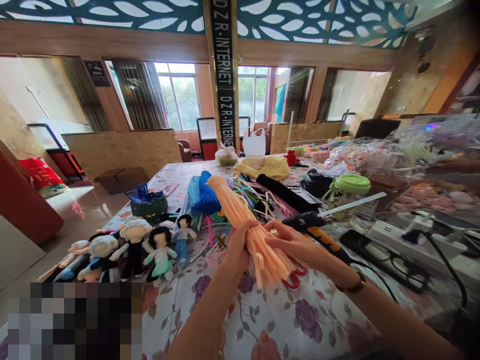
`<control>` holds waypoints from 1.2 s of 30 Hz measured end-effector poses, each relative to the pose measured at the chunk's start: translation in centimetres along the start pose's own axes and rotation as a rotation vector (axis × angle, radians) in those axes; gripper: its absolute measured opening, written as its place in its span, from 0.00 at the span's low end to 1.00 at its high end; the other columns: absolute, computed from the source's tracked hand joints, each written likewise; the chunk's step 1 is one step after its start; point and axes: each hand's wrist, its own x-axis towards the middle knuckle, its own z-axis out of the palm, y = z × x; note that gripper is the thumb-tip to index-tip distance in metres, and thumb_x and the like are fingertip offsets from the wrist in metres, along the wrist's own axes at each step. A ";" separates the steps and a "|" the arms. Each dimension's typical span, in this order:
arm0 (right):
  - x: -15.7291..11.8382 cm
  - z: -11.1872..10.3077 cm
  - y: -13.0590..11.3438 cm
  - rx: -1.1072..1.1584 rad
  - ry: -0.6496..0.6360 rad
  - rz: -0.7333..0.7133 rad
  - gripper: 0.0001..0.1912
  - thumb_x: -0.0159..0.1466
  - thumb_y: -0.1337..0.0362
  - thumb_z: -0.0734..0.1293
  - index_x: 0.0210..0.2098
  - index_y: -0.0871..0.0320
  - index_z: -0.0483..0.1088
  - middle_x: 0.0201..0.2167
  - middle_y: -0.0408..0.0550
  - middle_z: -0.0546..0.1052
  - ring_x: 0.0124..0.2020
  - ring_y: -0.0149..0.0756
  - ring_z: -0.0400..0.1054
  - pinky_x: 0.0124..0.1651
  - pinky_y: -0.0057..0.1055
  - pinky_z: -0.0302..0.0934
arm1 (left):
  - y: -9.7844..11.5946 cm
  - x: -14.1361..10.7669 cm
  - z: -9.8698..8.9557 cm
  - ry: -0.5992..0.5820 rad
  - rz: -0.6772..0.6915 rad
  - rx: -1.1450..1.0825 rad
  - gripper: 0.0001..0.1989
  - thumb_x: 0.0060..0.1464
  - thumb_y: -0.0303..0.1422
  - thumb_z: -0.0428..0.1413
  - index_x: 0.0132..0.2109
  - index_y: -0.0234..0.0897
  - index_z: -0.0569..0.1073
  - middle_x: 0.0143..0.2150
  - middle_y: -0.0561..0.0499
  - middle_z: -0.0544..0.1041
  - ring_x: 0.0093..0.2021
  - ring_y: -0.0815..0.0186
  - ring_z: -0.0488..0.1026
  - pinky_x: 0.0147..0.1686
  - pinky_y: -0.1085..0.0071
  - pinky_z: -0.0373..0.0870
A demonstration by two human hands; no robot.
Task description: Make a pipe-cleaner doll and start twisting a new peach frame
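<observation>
the peach stem bundle [230,202] — its top tilted toward eleven o'clock — is held around its middle by the closed left hand [240,245]. at three o'clock, stems are touched by the right hand [290,242], fingers bent; whether any is pinched cannot be told.

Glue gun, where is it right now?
In the head view, the glue gun lies on the right side of the table, just beyond the right hand and left of the phone.

Both hands [262,245] close together, fingers curled, forearms angled inward, right wrist banded.
</observation>
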 end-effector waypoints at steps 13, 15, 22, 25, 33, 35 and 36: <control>0.8 -1.3 -0.6 0.037 -0.003 -0.008 0.20 0.56 0.48 0.67 0.34 0.58 0.61 0.21 0.35 0.64 0.21 0.23 0.55 0.23 0.23 0.45 | 1.3 2.4 0.5 -0.247 -0.140 -0.045 0.17 0.41 0.32 0.61 0.40 0.28 0.74 0.32 0.44 0.77 0.35 0.61 0.75 0.41 0.66 0.71; 1.3 -1.3 -0.4 0.070 0.050 -0.034 0.21 0.55 0.47 0.67 0.31 0.58 0.59 0.20 0.34 0.61 0.19 0.22 0.52 0.22 0.23 0.42 | 1.2 2.8 0.0 -0.394 -0.207 -0.082 0.22 0.42 0.36 0.61 0.44 0.27 0.73 0.37 0.41 0.78 0.43 0.57 0.74 0.47 0.63 0.69; 3.0 -0.8 0.9 0.193 0.113 -0.110 0.20 0.56 0.48 0.67 0.29 0.58 0.59 0.25 0.37 0.60 0.23 0.23 0.54 0.25 0.24 0.47 | 1.1 3.9 -1.4 -0.519 -0.180 -0.194 0.27 0.37 0.40 0.62 0.46 0.30 0.71 0.43 0.39 0.77 0.50 0.50 0.72 0.50 0.57 0.67; 3.1 -0.6 0.9 0.133 0.072 -0.106 0.18 0.58 0.49 0.66 0.30 0.58 0.60 0.23 0.36 0.60 0.22 0.23 0.53 0.24 0.23 0.47 | 1.7 3.4 -1.2 -0.389 -0.135 -0.164 0.22 0.35 0.34 0.60 0.41 0.29 0.72 0.38 0.41 0.78 0.44 0.51 0.74 0.45 0.59 0.71; 2.7 -0.4 -0.4 0.014 -0.001 -0.109 0.18 0.57 0.49 0.66 0.29 0.59 0.63 0.21 0.36 0.60 0.22 0.24 0.54 0.25 0.24 0.48 | 2.7 2.7 -1.4 -0.487 -0.117 -0.171 0.14 0.32 0.32 0.59 0.32 0.32 0.72 0.28 0.47 0.76 0.36 0.56 0.76 0.39 0.62 0.72; 2.7 -0.1 -0.6 -0.026 0.028 -0.118 0.18 0.57 0.49 0.66 0.29 0.59 0.64 0.21 0.37 0.62 0.22 0.24 0.55 0.25 0.24 0.50 | 2.8 2.7 -1.5 -0.501 -0.115 -0.190 0.12 0.32 0.32 0.60 0.29 0.33 0.71 0.26 0.49 0.75 0.34 0.58 0.75 0.37 0.63 0.72; 2.7 0.0 -0.8 -0.074 0.056 -0.132 0.17 0.57 0.50 0.66 0.30 0.59 0.65 0.21 0.37 0.63 0.22 0.24 0.57 0.25 0.24 0.51 | 3.0 2.7 -1.5 -0.499 -0.108 -0.195 0.12 0.31 0.31 0.61 0.28 0.34 0.71 0.25 0.50 0.74 0.33 0.60 0.75 0.37 0.64 0.72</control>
